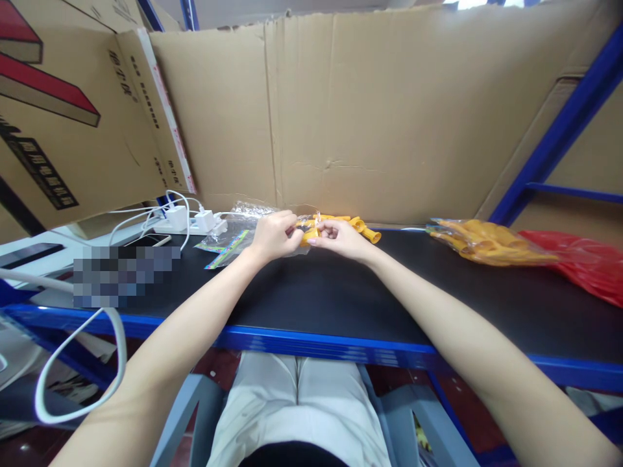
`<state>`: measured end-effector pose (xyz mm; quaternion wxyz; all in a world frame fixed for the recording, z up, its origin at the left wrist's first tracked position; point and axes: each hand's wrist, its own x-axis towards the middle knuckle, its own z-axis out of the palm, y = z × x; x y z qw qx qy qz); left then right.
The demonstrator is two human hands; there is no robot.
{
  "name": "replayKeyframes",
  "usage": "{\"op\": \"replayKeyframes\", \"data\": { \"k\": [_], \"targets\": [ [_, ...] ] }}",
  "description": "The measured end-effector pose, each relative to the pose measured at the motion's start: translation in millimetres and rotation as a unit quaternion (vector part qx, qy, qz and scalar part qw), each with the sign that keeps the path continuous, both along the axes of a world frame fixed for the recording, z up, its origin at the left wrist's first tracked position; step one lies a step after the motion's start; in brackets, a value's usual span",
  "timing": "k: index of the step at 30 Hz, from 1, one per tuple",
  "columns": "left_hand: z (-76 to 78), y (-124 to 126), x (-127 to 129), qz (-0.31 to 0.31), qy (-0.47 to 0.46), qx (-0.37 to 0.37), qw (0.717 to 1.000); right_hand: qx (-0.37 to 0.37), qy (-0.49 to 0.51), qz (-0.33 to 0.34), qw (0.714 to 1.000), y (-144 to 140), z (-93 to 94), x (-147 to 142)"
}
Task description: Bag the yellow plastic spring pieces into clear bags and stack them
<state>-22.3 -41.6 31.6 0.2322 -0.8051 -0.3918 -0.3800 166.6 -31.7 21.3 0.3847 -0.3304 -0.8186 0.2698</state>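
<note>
My left hand [273,236] and my right hand [339,238] meet over the far middle of the black bench top [341,292]. Together they pinch a small yellow plastic piece [309,235] between their fingertips. Just behind them lie several more yellow tube-like pieces [363,228] on the bench. A clear plastic bag [237,228] with a coloured strip lies to the left of my left hand.
A bag of yellow parts [487,243] and a red plastic bag [584,263] lie at the right. A white power strip with chargers [189,222], white cables and a phone [148,240] sit at the left. Cardboard walls [370,110] close the back; blue shelf frame [559,136] at right.
</note>
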Motion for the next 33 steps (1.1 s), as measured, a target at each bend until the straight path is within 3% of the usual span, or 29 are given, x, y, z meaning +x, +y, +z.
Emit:
{"op": "replayKeyframes", "data": {
  "k": [9, 17, 21, 25, 30, 33],
  "targets": [
    [-17.2, -0.5, 14.4, -0.061, 0.060, -0.004, 0.996, -0.022, -0.032, 0.005, 0.999, 13.8, -13.1, 8.8],
    [-24.4, 2.4, 21.2, -0.087, 0.105, 0.008, 0.991, -0.023, -0.048, -0.002, 0.999, 13.0, -24.4, -3.3],
    [-20.2, -0.3, 20.9, -0.114, 0.081, -0.003, 0.990, 0.006, -0.007, -0.017, 1.000, 14.9, -23.9, -3.8],
    [-14.0, 3.6, 14.7, -0.135, -0.011, -0.028, 0.990, -0.012, 0.053, -0.033, 0.998, 17.0, -23.1, -4.3],
    [-7.5, 14.5, 2.4, -0.079, -0.086, -0.009, 0.993, -0.021, 0.097, -0.058, 0.993, 13.9, -20.1, -7.7],
    [-1.7, 17.3, -7.1, 0.017, -0.115, 0.002, 0.993, -0.032, 0.114, -0.070, 0.990, 11.3, -18.0, -8.6]
  ]
}}
